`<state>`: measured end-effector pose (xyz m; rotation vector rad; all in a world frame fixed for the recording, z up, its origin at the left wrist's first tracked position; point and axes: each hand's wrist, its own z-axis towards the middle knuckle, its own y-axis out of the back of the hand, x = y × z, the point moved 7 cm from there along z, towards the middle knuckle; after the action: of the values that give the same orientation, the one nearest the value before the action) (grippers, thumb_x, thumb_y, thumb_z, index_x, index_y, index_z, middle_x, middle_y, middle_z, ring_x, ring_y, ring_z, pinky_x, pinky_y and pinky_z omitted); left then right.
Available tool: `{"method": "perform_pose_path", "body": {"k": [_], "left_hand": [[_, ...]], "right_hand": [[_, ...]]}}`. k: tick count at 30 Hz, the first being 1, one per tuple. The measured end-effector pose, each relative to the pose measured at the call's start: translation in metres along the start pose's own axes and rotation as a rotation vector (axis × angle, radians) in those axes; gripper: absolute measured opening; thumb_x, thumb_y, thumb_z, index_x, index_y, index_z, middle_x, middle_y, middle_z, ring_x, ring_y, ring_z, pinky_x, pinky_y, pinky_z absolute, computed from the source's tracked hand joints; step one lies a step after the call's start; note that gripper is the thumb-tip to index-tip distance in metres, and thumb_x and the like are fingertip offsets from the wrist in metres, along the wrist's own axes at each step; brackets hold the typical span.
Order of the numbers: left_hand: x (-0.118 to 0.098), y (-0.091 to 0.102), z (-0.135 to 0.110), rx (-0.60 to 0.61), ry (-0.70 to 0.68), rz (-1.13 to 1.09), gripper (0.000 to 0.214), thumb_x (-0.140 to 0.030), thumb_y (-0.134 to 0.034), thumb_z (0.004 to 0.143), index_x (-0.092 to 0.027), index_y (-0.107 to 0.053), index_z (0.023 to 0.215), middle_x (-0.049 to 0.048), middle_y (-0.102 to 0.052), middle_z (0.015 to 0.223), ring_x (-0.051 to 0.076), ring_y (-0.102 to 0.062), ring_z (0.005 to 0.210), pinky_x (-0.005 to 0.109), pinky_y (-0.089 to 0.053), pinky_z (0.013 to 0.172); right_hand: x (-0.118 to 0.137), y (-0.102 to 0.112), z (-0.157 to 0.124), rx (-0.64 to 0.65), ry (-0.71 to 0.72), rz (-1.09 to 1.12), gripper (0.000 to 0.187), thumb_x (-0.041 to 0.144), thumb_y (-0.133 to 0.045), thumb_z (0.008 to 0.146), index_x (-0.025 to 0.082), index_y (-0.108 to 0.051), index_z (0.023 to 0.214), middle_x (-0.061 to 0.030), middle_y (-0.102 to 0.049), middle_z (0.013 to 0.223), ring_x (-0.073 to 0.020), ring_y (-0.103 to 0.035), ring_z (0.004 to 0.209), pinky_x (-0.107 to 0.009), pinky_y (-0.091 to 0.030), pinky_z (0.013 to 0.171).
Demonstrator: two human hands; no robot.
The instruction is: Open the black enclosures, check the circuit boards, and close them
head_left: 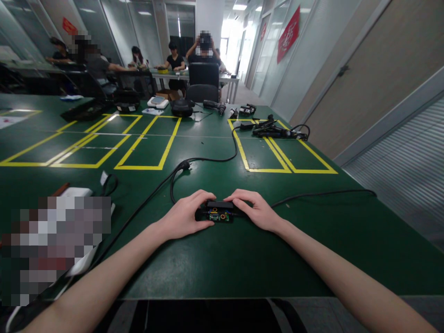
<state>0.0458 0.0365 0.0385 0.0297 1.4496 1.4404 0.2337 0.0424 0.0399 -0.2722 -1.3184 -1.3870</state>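
Observation:
An opened black power adapter [220,204] lies on the green table between my hands. Its circuit board [218,216], with ring-shaped coils on it, shows along the near side, below a black casing piece. My left hand [190,213] grips the adapter's left end, thumb at the near edge and fingers over the far side. My right hand [255,208] has its fingers closed at the top right of the casing. Black cable [312,194] runs off to the right from behind my right hand.
A black cord [208,159] with a plug [185,165] crosses the table. Yellow tape outlines [270,170] mark the surface. Farther back lie a black cable bundle [277,129], a power drill [214,106] and a white device [157,101]. Blurred items are at left; people sit beyond.

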Motion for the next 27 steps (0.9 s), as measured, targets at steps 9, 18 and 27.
{"method": "perform_pose_path", "body": {"k": [9,18,27], "left_hand": [[-0.001,-0.002,0.000,0.003,-0.042,-0.012,0.036,-0.020,-0.077,0.082,-0.023,-0.061,0.114,0.0049,-0.065,0.116,0.021,-0.068,0.102,0.032,-0.057,0.087],[-0.001,-0.002,0.000,0.010,-0.094,0.012,0.018,-0.024,-0.076,0.087,-0.020,-0.063,0.099,0.0065,-0.068,0.116,0.021,-0.069,0.101,0.033,-0.056,0.088],[-0.005,-0.005,0.001,0.015,-0.049,0.154,0.017,-0.030,-0.063,0.096,-0.020,-0.059,0.110,0.0074,-0.072,0.107,0.024,-0.068,0.095,0.037,-0.055,0.085]], "right_hand": [[-0.003,0.000,0.000,0.015,-0.033,0.030,0.052,0.056,-0.046,0.107,0.017,-0.079,0.098,-0.0075,-0.075,0.091,-0.0187,-0.069,0.085,-0.032,-0.054,0.082],[-0.002,0.000,-0.001,0.041,-0.032,0.010,0.044,0.047,-0.049,0.107,0.017,-0.078,0.096,-0.0073,-0.074,0.089,-0.0183,-0.069,0.083,-0.032,-0.053,0.080],[0.009,-0.020,-0.005,0.138,0.184,-0.390,0.041,0.029,-0.074,0.090,0.019,-0.066,0.129,-0.0124,-0.073,0.112,-0.0259,-0.066,0.099,-0.043,-0.053,0.089]]}}
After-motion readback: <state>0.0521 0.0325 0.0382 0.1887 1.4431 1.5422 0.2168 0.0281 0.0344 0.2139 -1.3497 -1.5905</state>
